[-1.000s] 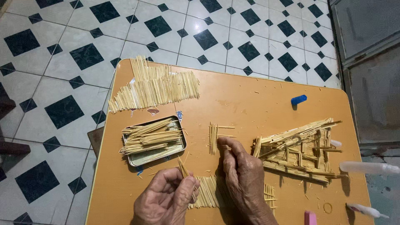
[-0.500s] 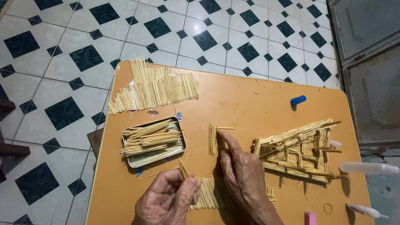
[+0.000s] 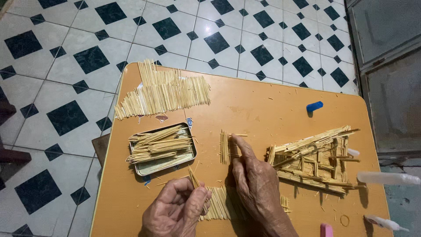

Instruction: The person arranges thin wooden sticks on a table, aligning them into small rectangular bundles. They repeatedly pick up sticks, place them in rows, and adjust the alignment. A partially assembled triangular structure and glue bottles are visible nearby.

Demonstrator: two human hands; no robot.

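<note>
Head view: left hand (image 3: 175,210) pinches a stick (image 3: 193,177) (upright), right hand (image 3: 254,180) flat, fingertip on small stick row (image 3: 225,147).

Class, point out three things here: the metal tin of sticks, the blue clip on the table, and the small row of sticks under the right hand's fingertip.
metal tin (image 3: 186,157): head view, on its right rim.
blue clip (image 3: 314,106): head view, on its middle.
small row of sticks (image 3: 224,147): head view, on the row's centre.
</note>
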